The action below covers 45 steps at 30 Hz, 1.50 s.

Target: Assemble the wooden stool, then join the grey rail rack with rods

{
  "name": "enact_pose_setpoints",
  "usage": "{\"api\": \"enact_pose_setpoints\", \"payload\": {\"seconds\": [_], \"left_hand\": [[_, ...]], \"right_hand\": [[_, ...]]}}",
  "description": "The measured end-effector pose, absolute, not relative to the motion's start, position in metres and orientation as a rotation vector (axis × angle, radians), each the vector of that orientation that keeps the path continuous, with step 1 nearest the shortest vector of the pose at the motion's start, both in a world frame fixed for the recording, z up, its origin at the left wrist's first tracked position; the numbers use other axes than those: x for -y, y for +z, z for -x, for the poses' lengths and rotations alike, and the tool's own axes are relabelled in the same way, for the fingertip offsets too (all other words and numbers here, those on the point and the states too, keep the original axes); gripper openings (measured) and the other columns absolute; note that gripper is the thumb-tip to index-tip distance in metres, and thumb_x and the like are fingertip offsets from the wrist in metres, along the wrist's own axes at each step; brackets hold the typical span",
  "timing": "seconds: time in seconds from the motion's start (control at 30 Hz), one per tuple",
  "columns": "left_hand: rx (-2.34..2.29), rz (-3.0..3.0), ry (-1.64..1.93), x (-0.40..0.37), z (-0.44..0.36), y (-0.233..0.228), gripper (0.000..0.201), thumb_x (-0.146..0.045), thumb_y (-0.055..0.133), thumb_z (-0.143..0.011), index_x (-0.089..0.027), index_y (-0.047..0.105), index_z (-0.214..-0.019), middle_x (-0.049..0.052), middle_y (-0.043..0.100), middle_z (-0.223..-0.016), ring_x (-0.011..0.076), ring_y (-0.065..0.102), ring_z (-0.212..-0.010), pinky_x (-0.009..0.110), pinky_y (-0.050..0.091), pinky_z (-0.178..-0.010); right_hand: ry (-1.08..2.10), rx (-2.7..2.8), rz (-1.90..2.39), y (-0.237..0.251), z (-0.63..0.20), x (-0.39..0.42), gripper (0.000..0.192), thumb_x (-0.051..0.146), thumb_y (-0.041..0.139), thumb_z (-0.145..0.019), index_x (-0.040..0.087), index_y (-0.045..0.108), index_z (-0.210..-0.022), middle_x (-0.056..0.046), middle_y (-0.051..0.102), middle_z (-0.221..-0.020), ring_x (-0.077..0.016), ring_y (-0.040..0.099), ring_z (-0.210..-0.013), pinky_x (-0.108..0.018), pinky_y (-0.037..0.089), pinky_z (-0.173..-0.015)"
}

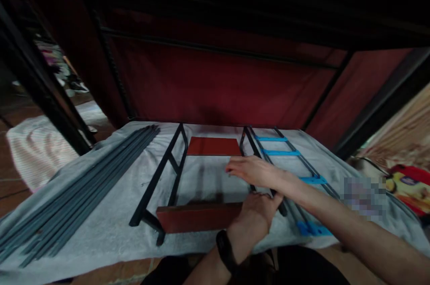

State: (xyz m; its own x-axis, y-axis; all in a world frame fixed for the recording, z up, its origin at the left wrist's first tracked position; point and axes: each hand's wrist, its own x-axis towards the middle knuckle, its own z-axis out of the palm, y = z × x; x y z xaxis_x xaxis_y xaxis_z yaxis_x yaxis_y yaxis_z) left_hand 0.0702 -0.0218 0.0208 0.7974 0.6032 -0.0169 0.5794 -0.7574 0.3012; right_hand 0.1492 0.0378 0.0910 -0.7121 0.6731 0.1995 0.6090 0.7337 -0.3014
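The red board [201, 217] stands on edge at the near end of the black metal frame [157, 177], on the grey cloth [101, 231]. The left hand [257, 213] closes around the board's right end where it meets the frame's right rail. The right hand [251, 170] lies flat and open just above it. This looks like fitting the board into the frame; in the dim light I cannot tell whether it is seated. Next calls for steady alignment. Grey rods [77, 191] lie well to the left; a blue-rung frame [289, 159] lies right.
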Motion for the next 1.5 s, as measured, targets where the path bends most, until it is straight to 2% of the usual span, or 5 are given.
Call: {"api": "enact_pose_setpoints", "payload": {"seconds": [0.13, 0.33, 0.6, 0.87, 1.5], "left_hand": [[-0.917, -2.775, 0.283, 0.026, -0.060, 0.015, 0.056, -0.017, 0.047, -0.096, -0.022, 0.032, -0.150, 0.009, 0.073, -0.100, 0.0234, 0.070, -0.092, 0.036, 0.052, -0.083], [-1.069, -2.715, 0.190, 0.028, -0.061, 0.019, 0.055, -0.021, 0.045, -0.097, -0.017, 0.030, -0.149, 0.008, 0.074, -0.093, 0.0239, 0.071, -0.093, 0.034, 0.050, -0.083], [-1.192, -2.681, 0.013, 0.024, -0.071, 0.032, 0.026, -0.019, 0.043, -0.096, -0.020, 0.052, -0.120, 0.007, 0.074, -0.093, 0.0251, 0.072, -0.091, 0.033, 0.049, -0.079], [-1.139, -2.617, 0.024, 0.021, -0.073, 0.037, 0.018, -0.026, 0.044, -0.098, -0.025, 0.060, -0.106, 0.002, 0.074, -0.098, 0.0236, 0.070, -0.095, 0.033, 0.046, -0.078], [-1.113, -2.530, 0.001, 0.021, -0.073, 0.037, 0.026, -0.030, 0.046, -0.098, -0.028, 0.063, -0.118, 0.001, 0.074, -0.108, 0.0200, 0.068, -0.100, 0.029, 0.045, -0.082]], "right_hand": [[0.440, 1.629, 1.279, 0.084, -0.236, 0.033, 0.018, 0.039, 0.059, -0.093, 0.023, 0.065, -0.099, -0.002, 0.069, -0.088, -0.0162, 0.064, -0.080, -0.028, 0.050, -0.075], [0.799, 0.838, 1.309, -0.006, -0.281, 0.069, 0.040, 0.055, 0.079, -0.069, 0.019, 0.065, -0.080, -0.001, 0.064, -0.067, -0.0144, 0.056, -0.056, -0.029, 0.048, -0.060], [1.069, 0.911, 1.200, -0.022, -0.260, 0.060, 0.032, 0.051, 0.075, -0.075, 0.021, 0.063, -0.075, 0.002, 0.060, -0.060, -0.0133, 0.055, -0.056, -0.028, 0.044, -0.060], [1.163, 0.843, 1.125, -0.032, -0.266, 0.072, 0.026, 0.045, 0.072, -0.078, 0.022, 0.063, -0.074, 0.003, 0.062, -0.063, -0.0123, 0.056, -0.057, -0.027, 0.046, -0.061], [1.121, 0.942, 1.072, -0.045, -0.248, 0.066, 0.035, 0.055, 0.070, -0.082, 0.021, 0.066, -0.081, 0.003, 0.061, -0.066, -0.0127, 0.058, -0.063, -0.026, 0.049, -0.062]]}}
